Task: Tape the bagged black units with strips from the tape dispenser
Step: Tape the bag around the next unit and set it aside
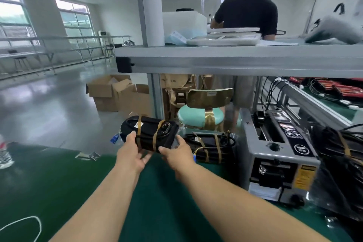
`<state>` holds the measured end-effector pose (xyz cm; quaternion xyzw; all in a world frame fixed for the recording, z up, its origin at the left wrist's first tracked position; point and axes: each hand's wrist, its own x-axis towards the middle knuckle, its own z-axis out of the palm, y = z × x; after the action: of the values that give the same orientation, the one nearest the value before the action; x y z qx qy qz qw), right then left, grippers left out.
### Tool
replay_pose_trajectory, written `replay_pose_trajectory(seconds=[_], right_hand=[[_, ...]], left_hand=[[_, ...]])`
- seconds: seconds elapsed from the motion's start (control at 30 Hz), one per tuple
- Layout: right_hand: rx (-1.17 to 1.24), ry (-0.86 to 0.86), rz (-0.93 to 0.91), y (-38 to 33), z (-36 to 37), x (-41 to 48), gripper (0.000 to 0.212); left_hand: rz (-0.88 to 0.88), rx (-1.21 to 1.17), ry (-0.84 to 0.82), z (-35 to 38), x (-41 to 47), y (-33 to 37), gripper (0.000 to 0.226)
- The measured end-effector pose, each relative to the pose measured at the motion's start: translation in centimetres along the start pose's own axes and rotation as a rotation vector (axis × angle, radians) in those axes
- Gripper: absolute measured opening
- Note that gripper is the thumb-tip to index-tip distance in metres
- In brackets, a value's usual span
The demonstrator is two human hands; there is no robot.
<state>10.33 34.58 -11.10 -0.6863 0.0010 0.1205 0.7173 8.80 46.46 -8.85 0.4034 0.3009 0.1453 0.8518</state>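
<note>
Both hands hold up a bagged black unit (152, 133) with two tan tape strips round it, above the far edge of the green table (64, 186). My left hand (132, 150) grips its left end, thumb on top. My right hand (175, 154) grips its right end from below. Another taped black unit (211, 146) lies on the table just right of my hands. The grey tape dispenser (275, 155) stands to the right. More bagged black units (339, 163) are piled at the far right, beside the dispenser.
A metal shelf (235, 59) runs overhead with trays and a paper roll. A person in a black shirt (249, 12) stands behind it. A mint stool (200, 116) and cardboard boxes (119, 96) sit beyond the table. A white cord (29, 224) lies at lower left.
</note>
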Motion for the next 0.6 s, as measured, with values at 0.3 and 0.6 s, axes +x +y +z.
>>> replay_pose_trajectory(seconds=[0.3,0.6], right_hand=[[-0.052,0.339,0.080,1.7,2.1,4.0,0.033],[-0.073,0.299,-0.018,3.5,3.6,2.4,0.063]], left_hand=[[0.045,0.024,0.159,0.8,7.7,-2.3,0.034],[0.087,0.316,0.180,1.9,10.2,-3.7,0.041]])
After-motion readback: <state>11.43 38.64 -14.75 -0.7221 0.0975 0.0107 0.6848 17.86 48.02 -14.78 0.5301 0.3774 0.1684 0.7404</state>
